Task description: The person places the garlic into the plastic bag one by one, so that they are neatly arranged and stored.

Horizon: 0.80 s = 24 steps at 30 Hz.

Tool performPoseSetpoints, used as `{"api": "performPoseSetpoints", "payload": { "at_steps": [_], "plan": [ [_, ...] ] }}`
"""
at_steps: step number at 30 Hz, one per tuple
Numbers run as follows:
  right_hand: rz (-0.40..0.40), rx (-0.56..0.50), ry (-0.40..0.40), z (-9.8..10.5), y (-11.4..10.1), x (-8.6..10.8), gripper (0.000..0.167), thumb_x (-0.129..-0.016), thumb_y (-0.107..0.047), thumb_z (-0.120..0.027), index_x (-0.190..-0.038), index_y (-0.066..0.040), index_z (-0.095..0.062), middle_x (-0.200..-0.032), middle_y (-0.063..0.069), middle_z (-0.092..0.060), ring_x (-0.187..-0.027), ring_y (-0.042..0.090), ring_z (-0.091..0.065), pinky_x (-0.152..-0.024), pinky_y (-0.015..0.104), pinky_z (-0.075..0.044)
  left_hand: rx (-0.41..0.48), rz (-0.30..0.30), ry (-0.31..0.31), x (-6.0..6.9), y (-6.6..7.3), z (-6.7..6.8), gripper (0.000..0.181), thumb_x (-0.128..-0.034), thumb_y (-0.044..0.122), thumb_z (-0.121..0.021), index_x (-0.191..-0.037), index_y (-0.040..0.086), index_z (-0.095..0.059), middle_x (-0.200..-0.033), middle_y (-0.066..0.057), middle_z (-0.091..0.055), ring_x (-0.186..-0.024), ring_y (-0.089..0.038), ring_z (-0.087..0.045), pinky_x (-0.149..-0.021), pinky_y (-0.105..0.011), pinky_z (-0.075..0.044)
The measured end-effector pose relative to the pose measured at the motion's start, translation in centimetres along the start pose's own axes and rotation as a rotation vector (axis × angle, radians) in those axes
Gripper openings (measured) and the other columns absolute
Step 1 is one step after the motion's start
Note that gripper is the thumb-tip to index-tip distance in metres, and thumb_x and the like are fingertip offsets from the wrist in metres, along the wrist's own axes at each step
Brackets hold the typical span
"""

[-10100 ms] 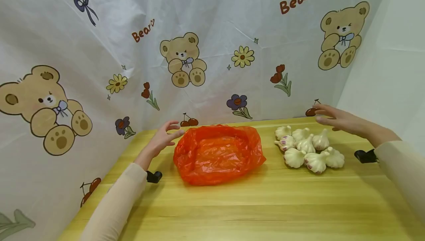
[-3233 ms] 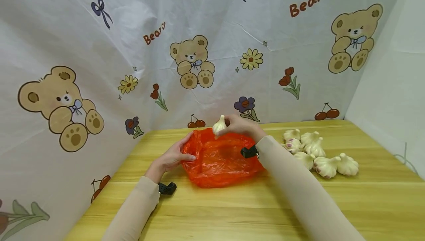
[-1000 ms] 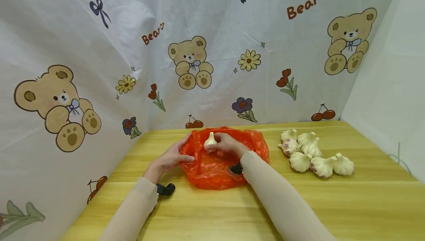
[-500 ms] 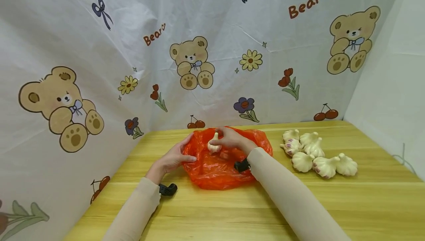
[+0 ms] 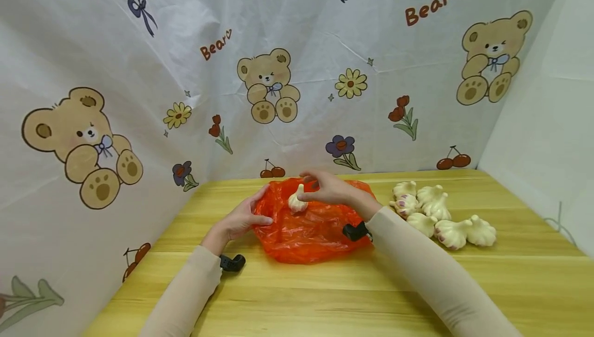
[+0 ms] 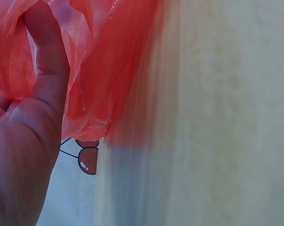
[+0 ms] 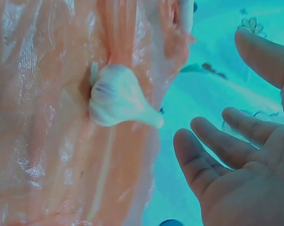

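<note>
A red plastic bag [image 5: 311, 244] lies on the table with its mouth spread wide. My left hand [image 5: 240, 219] grips its left rim, the thumb on the inside; in the left wrist view thin red film [image 6: 109, 56] covers part of the fingers. One garlic bulb [image 5: 297, 203] stands inside the bag near the left, stem up. Just right of it and above the bag is my right hand [image 5: 331, 188], fingers spread, holding nothing. The right wrist view shows a gap between those fingers and the bulb [image 7: 116, 96].
Several garlic bulbs [image 5: 436, 207] lie grouped on the wooden table [image 5: 297, 301], right of the bag. A bear-print sheet [image 5: 278, 12] hangs behind and along the left. A white wall [image 5: 547, 136] borders the right, with a thin cord [image 5: 560, 218] near it.
My right hand brought a garlic bulb from the pile into the bag, let go of it, and has drawn back up and right. My left hand keeps its hold on the rim.
</note>
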State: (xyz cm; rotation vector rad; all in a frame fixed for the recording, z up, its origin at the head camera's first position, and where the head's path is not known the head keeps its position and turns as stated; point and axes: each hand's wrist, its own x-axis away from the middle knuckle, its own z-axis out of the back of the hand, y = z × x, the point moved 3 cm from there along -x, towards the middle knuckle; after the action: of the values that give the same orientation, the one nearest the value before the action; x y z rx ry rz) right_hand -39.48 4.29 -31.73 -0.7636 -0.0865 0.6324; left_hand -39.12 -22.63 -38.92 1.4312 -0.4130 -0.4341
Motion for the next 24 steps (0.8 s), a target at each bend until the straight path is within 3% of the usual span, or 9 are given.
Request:
{"api": "performPoseSetpoints", "payload": {
  "at_steps": [11,17,24],
  "plan": [
    [0.080,0.012,-0.039,0.9,-2.0,3.4,0.071,-0.092,-0.042,-0.076,-0.153,-0.022,-0.046,-0.150,0.006,-0.056,-0.131,0.030,-0.060,-0.109,0.048,-0.053,0.004,0.020,0.029,0.1,-0.1,0.0,0.110,-0.0851,-0.004,-0.079,-0.165,0.039,-0.016,-0.171,-0.002,-0.022,-0.149,-0.036,-0.036,-0.105,-0.043,-0.055],
    [0.082,0.030,-0.026,1.7,-1.9,5.4,0.069,-0.091,-0.043,-0.077,-0.152,-0.025,-0.048,-0.148,0.001,-0.057,-0.131,0.025,-0.057,-0.109,0.047,-0.052,-0.001,0.017,0.024,0.1,-0.1,0.0,0.109,-0.0858,-0.002,-0.079,-0.165,0.038,-0.015,-0.171,-0.005,-0.021,-0.149,-0.038,-0.036,-0.104,-0.043,-0.056],
    [0.098,0.042,-0.024,3.1,-1.4,8.2,0.070,-0.094,-0.041,-0.076,-0.154,-0.022,-0.045,-0.149,0.003,-0.056,-0.131,0.026,-0.057,-0.109,0.048,-0.052,-0.019,0.028,0.044,0.1,0.0,0.1,0.108,-0.0854,0.001,-0.081,-0.165,0.039,-0.018,-0.170,-0.002,-0.025,-0.148,-0.036,-0.038,-0.104,-0.043,-0.056]
  ]
}}
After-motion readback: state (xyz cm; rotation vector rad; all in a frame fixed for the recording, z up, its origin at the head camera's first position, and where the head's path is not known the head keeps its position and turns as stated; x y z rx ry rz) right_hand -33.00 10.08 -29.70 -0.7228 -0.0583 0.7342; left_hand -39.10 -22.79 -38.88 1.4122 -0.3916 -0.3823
